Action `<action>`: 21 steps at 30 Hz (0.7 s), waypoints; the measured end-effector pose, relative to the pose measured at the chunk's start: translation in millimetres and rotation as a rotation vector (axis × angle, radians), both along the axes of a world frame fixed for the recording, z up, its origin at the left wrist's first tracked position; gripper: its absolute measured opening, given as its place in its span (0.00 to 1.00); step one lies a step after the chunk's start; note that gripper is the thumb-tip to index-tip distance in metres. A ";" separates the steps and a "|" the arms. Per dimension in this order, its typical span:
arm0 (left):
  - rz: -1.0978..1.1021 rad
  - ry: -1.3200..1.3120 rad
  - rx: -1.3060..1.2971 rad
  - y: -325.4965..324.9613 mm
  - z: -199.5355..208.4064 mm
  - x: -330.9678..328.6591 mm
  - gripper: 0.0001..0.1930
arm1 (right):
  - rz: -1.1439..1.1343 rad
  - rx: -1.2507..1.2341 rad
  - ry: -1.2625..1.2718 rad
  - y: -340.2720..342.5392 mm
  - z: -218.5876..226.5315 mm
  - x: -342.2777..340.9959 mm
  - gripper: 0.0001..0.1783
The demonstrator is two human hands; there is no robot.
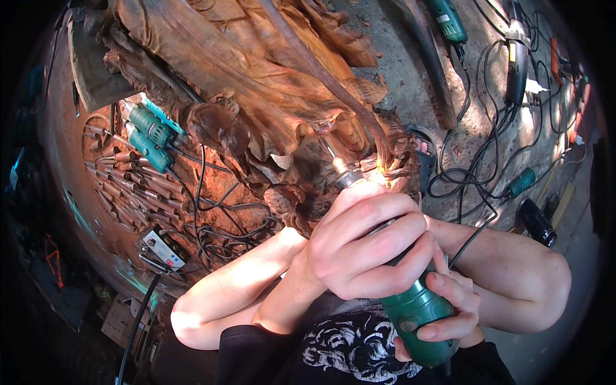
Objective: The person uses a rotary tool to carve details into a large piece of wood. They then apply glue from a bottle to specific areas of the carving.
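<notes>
Head view: left hand (366, 240), right hand (463, 307) tight round green grinder (409, 309), brown rods (138, 192) amid reddish dust (217, 185).

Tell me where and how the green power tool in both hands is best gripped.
Probably around the thick body of the green power tool, from the right, where the right hand wraps it; the left hand can steady the narrower front. Its thin bit points toward the brown wood, so grip behind it.

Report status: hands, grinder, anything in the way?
Left hand on grinder's front; right hand on green body. Bit by carving, contact unclear. Nothing seen across bit.
</notes>
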State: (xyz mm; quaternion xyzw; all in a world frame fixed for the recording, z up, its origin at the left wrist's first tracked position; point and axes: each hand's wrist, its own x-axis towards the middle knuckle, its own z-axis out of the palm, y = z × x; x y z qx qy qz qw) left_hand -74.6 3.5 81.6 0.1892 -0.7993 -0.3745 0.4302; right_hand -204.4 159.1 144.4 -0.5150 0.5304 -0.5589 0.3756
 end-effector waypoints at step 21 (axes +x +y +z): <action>0.008 -0.010 -0.016 1.6 -0.1 -1.8 0.11 | 0.209 -0.001 0.126 -10.2 8.5 -45.5 0.24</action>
